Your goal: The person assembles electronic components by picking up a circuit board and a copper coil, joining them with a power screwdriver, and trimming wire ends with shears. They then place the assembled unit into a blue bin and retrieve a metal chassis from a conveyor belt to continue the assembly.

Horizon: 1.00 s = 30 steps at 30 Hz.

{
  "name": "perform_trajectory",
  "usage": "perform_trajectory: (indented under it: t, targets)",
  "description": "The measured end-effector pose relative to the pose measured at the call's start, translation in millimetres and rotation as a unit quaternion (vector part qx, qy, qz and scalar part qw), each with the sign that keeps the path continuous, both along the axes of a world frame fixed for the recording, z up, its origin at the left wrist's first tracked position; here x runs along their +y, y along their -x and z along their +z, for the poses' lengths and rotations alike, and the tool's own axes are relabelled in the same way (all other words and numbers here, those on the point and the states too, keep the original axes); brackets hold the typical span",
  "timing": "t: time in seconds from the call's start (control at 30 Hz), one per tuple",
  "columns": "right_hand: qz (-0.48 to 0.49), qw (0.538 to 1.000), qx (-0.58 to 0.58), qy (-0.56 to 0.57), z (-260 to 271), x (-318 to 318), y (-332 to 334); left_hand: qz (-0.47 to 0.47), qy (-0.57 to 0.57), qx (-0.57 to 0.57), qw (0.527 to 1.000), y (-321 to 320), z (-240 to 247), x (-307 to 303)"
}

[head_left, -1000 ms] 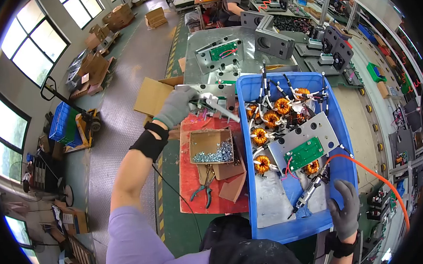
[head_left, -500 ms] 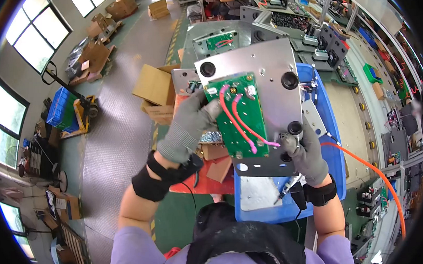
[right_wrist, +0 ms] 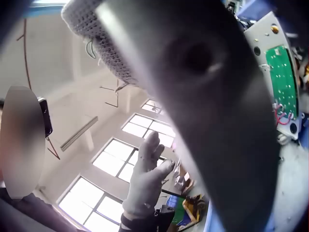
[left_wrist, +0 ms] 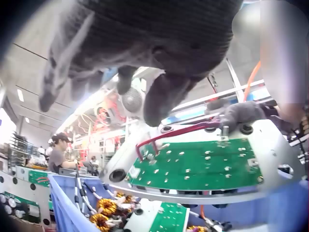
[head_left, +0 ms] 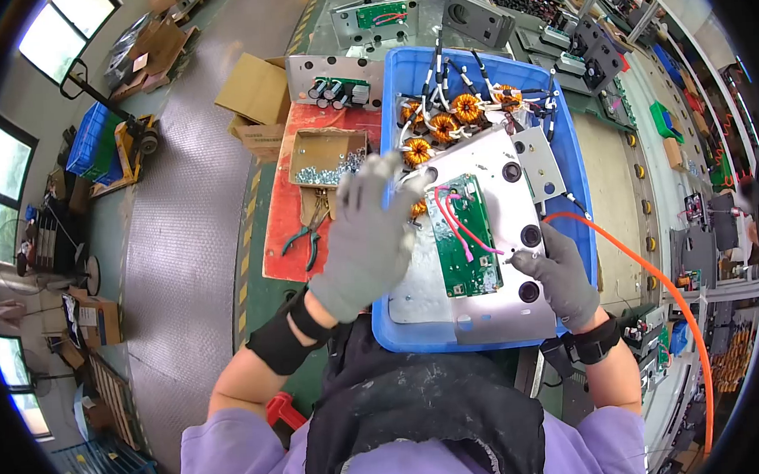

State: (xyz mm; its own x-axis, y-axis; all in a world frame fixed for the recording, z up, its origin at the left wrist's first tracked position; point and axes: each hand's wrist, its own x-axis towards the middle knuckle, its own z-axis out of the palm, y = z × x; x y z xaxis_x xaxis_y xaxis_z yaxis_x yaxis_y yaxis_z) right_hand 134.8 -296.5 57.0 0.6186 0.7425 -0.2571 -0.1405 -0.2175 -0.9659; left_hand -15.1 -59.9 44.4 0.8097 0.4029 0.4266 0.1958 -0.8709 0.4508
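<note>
My right hand (head_left: pixel 562 279) grips the right edge of a silver metal plate (head_left: pixel 500 209), thumb on its upper face. A green circuit board (head_left: pixel 474 271) with two pink-red wires is mounted on that plate, which is held tilted over the blue bin (head_left: pixel 382 323). My left hand (head_left: pixel 367 238), gloved in grey and blurred, is off the plate at its left, fingers extended and holding nothing. In the left wrist view its fingers hang above the circuit board (left_wrist: pixel 198 166). Under the held plate, a second metal plate (head_left: pixel 541 167) lies in the bin.
Copper-wound coils (head_left: pixel 444 129) with black and white leads fill the bin's far part. On the red board (head_left: pixel 276 234) are a box of screws (head_left: pixel 329 173), pliers (head_left: pixel 304 237) and a plate with capacitors (head_left: pixel 337 91). An orange hose (head_left: pixel 656 265) curves along the right.
A second ago my left hand was over the red board and my right hand beside the bin. Then both hands held the plate up; now my left hand has let go and the plate is lower.
</note>
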Motion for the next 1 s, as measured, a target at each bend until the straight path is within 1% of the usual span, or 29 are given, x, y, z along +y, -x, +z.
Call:
perform_trajectory:
  t: [0.03,0.1,0.13,0.17,0.2,0.23,0.27,0.3,0.33,0.37,0.43,0.47,0.5,0.53,0.57,0.6,0.63,0.67,0.7,0.73,0.77,0.83,0.87,0.9,0.93,0.97,1.0]
  targets:
    - [0.0,1.0,-0.001,0.0,-3.4,-1.3,0.2,-0.069,-0.143,0.056,0.986,6.6,1.1,-3.4]
    - [-0.001,0.999,-0.043,0.009,-9.9,-4.5,1.9,-0.065,-0.146,0.063,0.985,8.3,-6.7,-6.4]
    - [-0.027,0.999,-0.012,-0.014,-10.2,-3.0,9.1,-0.025,-0.016,0.023,0.999,7.0,-16.0,-7.6]
    - [-0.029,0.999,-0.012,-0.013,-10.0,2.1,17.8,0.015,0.114,-0.016,0.993,6.6,-25.2,-9.2]
    - [-0.11,0.99,0.065,-0.057,-9.8,9.5,27.2,0.024,0.143,-0.052,0.988,6.9,-33.5,-11.1]
    - [-0.19,0.967,0.139,-0.098,-9.3,15.8,34.3,0.021,0.146,-0.052,0.988,10.2,-24.0,-16.5]
    - [-0.198,0.972,0.098,-0.076,-20.9,22.8,36.0,-0.004,0.413,-0.015,0.911,15.9,-4.8,-22.6]
    - [-0.231,0.951,0.148,-0.14,-24.0,34.7,46.4,-0.03,0.646,0.028,0.762,20.6,4.6,-25.7]
    - [-0.222,0.943,0.184,-0.167,-25.5,40.1,53.1,-0.037,0.674,-0.004,0.737,25.2,-3.3,-23.1]
    - [-0.213,0.931,0.221,-0.195,-27.3,43.1,58.1,-0.04,0.676,0.004,0.736,27.9,-1.7,-18.7]
    - [-0.159,0.917,0.284,-0.23,-36.1,42.8,66.0,0.008,0.649,-0.006,0.761,33.6,6.2,-7.8]
    - [-0.08,0.958,0.225,-0.161,-40.6,33.5,59.3,0.019,0.667,0.023,0.745,33.7,8.2,5.3]
    - [0.062,0.971,0.23,-0.022,-24.8,9.0,42.6,0.001,0.697,0.019,0.717,36.1,10.5,14.8]
    - [0.175,0.982,0.053,0.051,-45.3,-9.5,20.4,-0.005,0.678,0.058,0.732,37.1,16.4,23.7]
    - [0.284,0.943,-0.127,0.122,-67.0,-23.9,-0.2,-0.01,0.659,0.094,0.746,35.9,22.2,31.9]
    - [0.308,0.878,-0.276,0.239,-70.5,-31.4,-15.1,-0.044,0.609,0.132,0.781,33.0,24.7,39.3]
    - [0.321,0.779,-0.414,0.345,-72.4,-33.5,-26.1,-0.043,0.612,0.136,0.778,23.8,30.3,43.5]
    - [0.332,0.753,-0.417,0.386,-72.5,-29.5,-35.5,-0.096,0.547,0.219,0.802,12.3,37.1,48.8]
    - [0.345,0.722,-0.422,0.425,-71.8,-25.2,-45.4,-0.148,0.476,0.297,0.815,0.9,40.0,53.9]
    - [0.36,0.708,-0.452,0.407,-87.2,-23.9,-56.1,-0.191,0.41,0.327,0.83,-11.0,28.8,56.7]
    - [0.366,0.705,-0.454,0.405,-100.5,-20.8,-62.0,-0.186,0.414,0.324,0.83,-19.6,19.1,51.6]
    - [0.418,0.654,-0.506,0.377,-121.0,-11.3,-68.9,-0.161,0.255,0.381,0.874,-38.6,0.0,36.0]
    - [0.446,0.642,-0.507,0.364,-125.9,-7.9,-67.9,-0.152,0.258,0.381,0.875,-48.5,-17.5,32.6]
    - [0.453,0.638,-0.51,0.358,-134.2,-7.0,-67.6,-0.136,0.216,0.414,0.874,-58.9,-38.0,30.6]
    - [0.482,0.595,-0.535,0.358,-145.1,-8.7,-68.0,-0.119,0.174,0.447,0.869,-65.7,-48.4,30.8]
    - [0.509,0.551,-0.558,0.355,-154.7,-10.8,-67.8,-0.109,0.179,0.447,0.869,-68.9,-37.1,31.1]
    - [0.524,0.535,-0.564,0.349,-162.1,-13.7,-68.3,-0.067,0.194,0.443,0.872,-70.5,-24.0,33.4]
